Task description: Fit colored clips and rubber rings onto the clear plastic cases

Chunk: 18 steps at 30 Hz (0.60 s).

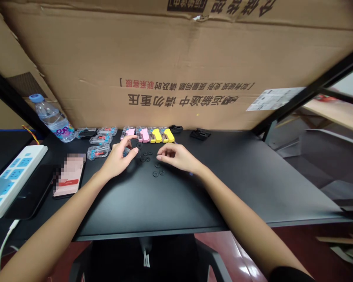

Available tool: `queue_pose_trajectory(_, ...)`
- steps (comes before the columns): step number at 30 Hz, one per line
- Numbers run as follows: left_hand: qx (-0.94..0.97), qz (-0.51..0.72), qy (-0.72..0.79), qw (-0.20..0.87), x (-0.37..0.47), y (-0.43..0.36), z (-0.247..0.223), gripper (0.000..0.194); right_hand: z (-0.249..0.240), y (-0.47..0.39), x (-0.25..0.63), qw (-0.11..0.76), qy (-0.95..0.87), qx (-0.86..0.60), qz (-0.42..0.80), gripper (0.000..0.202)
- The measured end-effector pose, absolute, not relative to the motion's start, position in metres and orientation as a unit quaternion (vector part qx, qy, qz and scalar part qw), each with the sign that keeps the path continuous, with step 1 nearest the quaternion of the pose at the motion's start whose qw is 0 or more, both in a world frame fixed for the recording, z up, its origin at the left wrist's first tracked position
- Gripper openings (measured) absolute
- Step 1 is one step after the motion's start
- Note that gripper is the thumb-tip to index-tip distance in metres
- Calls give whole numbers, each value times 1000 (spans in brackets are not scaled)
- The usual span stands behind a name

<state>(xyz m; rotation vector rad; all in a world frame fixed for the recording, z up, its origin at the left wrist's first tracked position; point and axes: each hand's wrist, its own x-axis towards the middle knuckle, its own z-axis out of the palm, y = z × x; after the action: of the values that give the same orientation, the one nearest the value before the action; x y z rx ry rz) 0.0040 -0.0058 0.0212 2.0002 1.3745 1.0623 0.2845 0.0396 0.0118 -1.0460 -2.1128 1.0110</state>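
Several small black rings [155, 174] lie loose on the black desk between my hands. My left hand [117, 158] hovers at their left, its thumb and index finger apart, with nothing seen between them. Another clear plastic piece is partly hidden behind its fingers. On the right side of the rings is my right hand [176, 157], its fingers curled and the fingertips pressed together. Whether they pinch something small cannot be made out. Just beyond both hands stands a row of small clear plastic pieces with pink parts [144, 135] and yellow parts [156, 136].
Clear plastic pieces [98, 152] lie at left, near a water bottle [54, 119]. A phone [70, 176], a black slab-shaped device [32, 192] and a white power strip [20, 172] are nearer. Black parts [200, 134] rest by the cardboard wall [179, 58].
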Motion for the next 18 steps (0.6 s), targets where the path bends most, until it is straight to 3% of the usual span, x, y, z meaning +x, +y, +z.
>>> queue_pose_trajectory(5, 716, 437, 482, 251, 5, -4, 19, 49, 5, 42, 287, 219, -839, -357, 348, 29)
queue_pose_trajectory(13, 725, 485, 430, 234, 6, 0, 17, 22, 2, 41, 283, 214, -844, -355, 339, 20)
queue_pose_trajectory(18, 773, 483, 383, 151, 3, 1, 14, 23, 5, 39, 284, 208, -858, -355, 309, 19)
